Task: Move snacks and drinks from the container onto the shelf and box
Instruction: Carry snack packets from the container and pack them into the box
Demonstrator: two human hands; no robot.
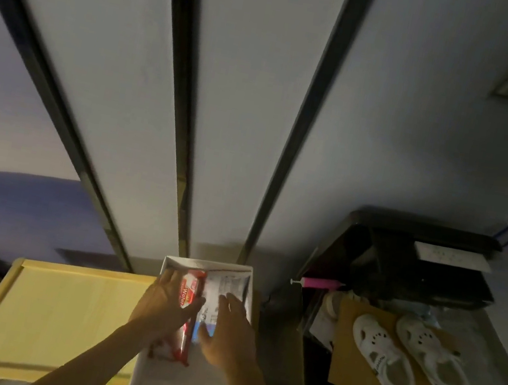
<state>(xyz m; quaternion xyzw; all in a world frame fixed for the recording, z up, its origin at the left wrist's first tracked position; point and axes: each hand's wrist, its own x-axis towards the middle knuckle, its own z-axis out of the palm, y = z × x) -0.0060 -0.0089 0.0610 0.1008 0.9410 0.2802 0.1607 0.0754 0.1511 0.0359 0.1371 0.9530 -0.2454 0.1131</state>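
Two glossy flat packets (193,297) under hands, rectangular white box (142,373).

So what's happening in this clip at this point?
A person is working with both bare hands inside a white box that sits beside a pale wooden shelf top. The left hand lies on a red wafer pack, and the right hand lies on a white packet next to it. Both packs are flat in the box. Whether either hand actually grips its pack is unclear. To the right, a pair of white sandals rests on cardboard.
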